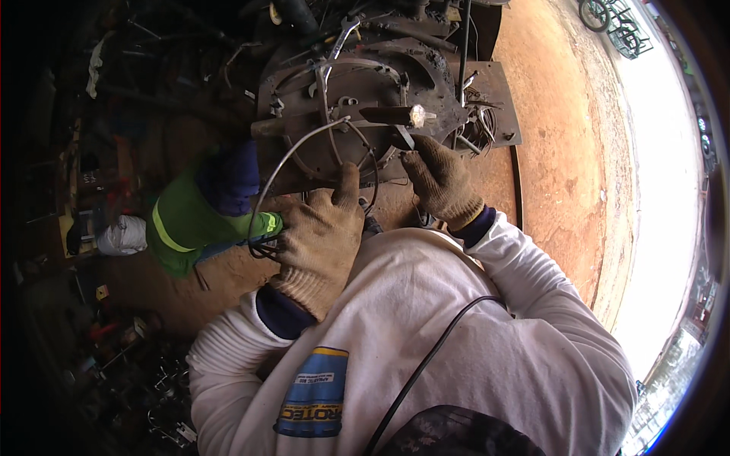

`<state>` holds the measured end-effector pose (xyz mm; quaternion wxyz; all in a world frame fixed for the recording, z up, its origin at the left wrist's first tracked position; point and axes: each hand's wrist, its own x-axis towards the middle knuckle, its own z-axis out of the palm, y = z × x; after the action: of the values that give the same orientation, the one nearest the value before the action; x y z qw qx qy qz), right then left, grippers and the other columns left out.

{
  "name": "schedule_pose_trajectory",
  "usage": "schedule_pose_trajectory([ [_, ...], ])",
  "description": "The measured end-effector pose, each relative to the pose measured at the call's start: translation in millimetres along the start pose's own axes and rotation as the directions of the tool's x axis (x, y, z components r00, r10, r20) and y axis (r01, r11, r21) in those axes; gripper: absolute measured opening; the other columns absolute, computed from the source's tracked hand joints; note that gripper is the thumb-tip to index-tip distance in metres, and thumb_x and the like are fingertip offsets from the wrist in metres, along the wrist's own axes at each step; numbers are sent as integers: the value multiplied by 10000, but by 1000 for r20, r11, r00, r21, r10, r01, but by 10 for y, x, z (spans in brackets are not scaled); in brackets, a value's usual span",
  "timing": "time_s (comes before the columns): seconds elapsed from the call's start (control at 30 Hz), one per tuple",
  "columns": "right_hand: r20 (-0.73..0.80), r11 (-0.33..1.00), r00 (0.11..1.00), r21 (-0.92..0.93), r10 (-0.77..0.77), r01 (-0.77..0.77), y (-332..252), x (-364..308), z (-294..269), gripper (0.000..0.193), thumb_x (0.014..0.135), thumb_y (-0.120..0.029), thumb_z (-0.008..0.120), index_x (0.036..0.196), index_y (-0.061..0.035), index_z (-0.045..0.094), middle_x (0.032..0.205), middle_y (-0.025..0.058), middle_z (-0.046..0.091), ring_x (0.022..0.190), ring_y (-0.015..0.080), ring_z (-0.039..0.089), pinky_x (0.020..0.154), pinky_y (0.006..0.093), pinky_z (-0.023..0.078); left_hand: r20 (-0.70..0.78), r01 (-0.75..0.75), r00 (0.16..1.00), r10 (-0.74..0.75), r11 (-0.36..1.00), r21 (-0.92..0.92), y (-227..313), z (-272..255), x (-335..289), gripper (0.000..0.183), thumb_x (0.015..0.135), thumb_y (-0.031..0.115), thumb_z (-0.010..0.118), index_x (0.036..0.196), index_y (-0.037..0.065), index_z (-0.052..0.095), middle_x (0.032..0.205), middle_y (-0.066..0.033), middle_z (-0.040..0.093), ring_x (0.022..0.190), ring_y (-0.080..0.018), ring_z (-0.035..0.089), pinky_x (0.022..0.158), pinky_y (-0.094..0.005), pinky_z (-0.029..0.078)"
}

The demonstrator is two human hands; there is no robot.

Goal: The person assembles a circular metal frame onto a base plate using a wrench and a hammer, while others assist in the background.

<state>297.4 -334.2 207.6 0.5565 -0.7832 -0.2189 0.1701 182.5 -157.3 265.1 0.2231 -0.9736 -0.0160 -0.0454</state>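
My left hand, in a brown knitted work glove, is closed around a bent loop of grey wire, with its index finger stretched toward the bench. The loop rises over the near edge of a dark metal workbench and curves back down. On the right, my gloved right hand pinches a short flat metal piece between thumb and fingers, close to the bench edge. Just beyond it lies a dark tube-like thing with a clear, shiny end. A combination wrench rests farther back among curved metal bars.
A person in a green vest with a reflective stripe is close on my left. Coiled wire lies on the bench's right side. Dark clutter fills the far left. Brown ground stretches right toward a parked bicycle.
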Motion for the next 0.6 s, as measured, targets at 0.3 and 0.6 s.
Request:
schedule_pose_trajectory([
  [0.3, -14, 971, 980, -142, -196, 192, 102, 153, 166, 313, 1004, -217, 568, 1211, 16, 598, 953, 258, 680, 927, 449, 662, 778, 485, 531, -13, -32, 999, 32, 999, -2, -5, 17, -29, 553, 831, 299, 705, 1370, 259, 586, 780, -17, 521, 581, -168, 547, 384, -341, 440],
  [0.6, -17, 968, 983, -182, -181, 175, 43, 68, 141, 309, 1018, -181, 585, 1232, 42, 604, 1010, 247, 687, 938, 384, 689, 808, 396, 530, -9, -23, 1000, 23, 998, -61, 9, 78, -60, 590, 841, 292, 677, 1413, 221, 554, 808, -44, 539, 595, -184, 548, 391, -349, 428],
])
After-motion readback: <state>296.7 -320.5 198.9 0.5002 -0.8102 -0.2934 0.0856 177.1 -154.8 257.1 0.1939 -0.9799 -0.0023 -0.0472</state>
